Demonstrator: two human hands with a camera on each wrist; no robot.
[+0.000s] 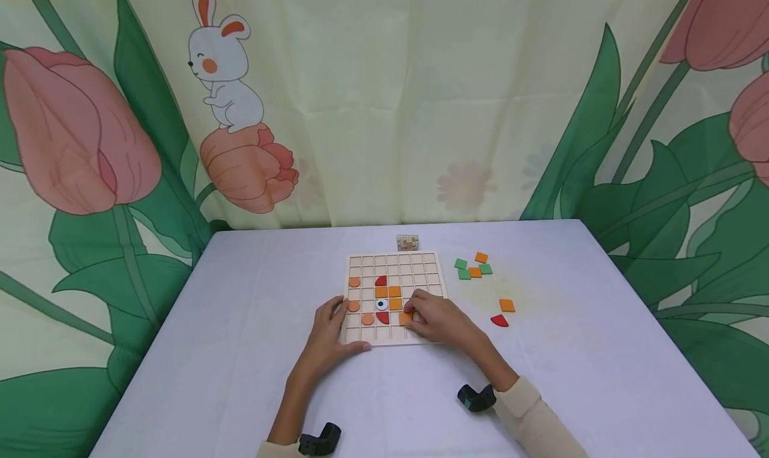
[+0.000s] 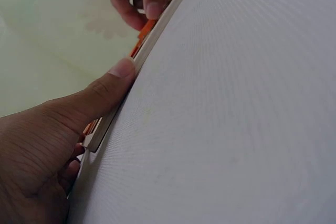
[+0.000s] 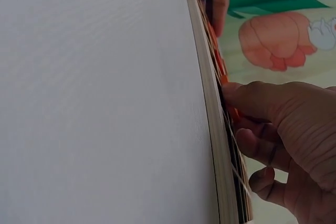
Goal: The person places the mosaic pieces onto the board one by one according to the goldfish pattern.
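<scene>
A pale wooden grid board point(image 1: 360, 334) lies on the table. My left hand point(image 1: 324, 336) holds its near left corner, thumb along the front edge point(image 2: 153, 38) and fingers at the left side. Over the lower right part of the grid, my right hand point(image 1: 443, 319) pinches an orange square tile point(image 1: 404, 318) at the board's surface. Left of that tile sit a red quarter-round piece point(image 1: 382, 318) and, above it, a white eye tile point(image 1: 381, 304). More orange squares point(image 1: 394, 291), another red piece point(image 1: 381, 281) and orange discs point(image 1: 354, 282) occupy other cells.
Right of the board lie loose green squares point(image 1: 464, 274) and orange squares point(image 1: 481, 258). Closer to me are another orange square point(image 1: 507, 305) and a red quarter-round piece point(image 1: 499, 320). A small patterned block point(image 1: 407, 243) stands behind the board. A printed curtain point(image 1: 384, 111) hangs behind the table.
</scene>
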